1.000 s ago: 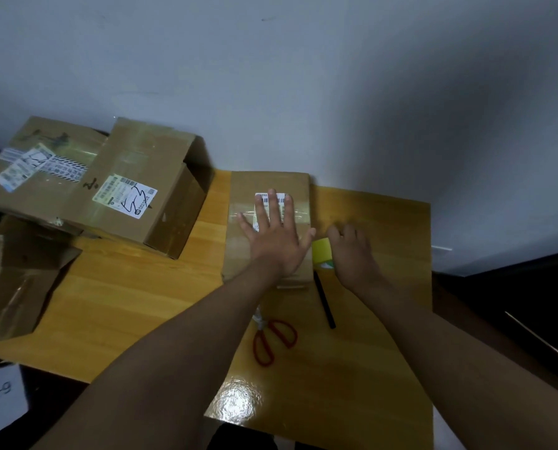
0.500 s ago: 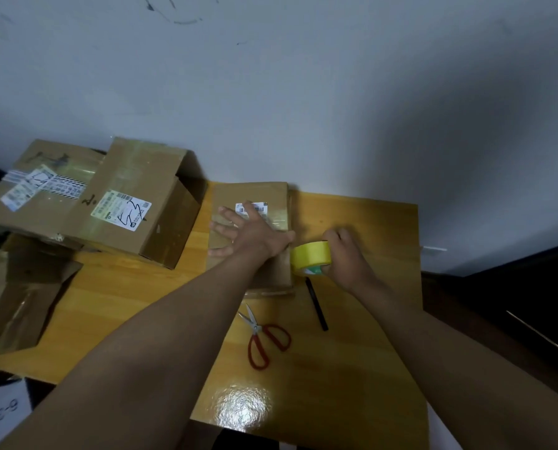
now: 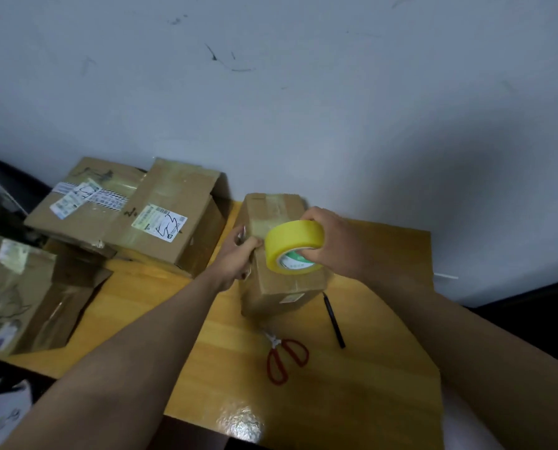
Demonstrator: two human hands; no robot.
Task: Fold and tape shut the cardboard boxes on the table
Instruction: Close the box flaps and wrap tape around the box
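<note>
Fingers of the right hand (image 3: 333, 245) grip the tape roll (image 3: 293, 246) over the box (image 3: 284, 280) near the desk's (image 3: 368, 368) far edge; left hand (image 3: 238, 254) pinches the box's side, probably steadying it for taping.

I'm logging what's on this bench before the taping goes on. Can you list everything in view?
small box: 1, brown, table centre, under both hands
tape roll: 1, yellow, held over the small box
scissors: 1, red handles, near the small box's front
pen: 1, black, right of the scissors
big boxes: 3, brown, labelled, table's left side
table: 1, yellow wood, against a white wall
left hand: grips the small box's left edge
right hand: grips the tape roll
</note>
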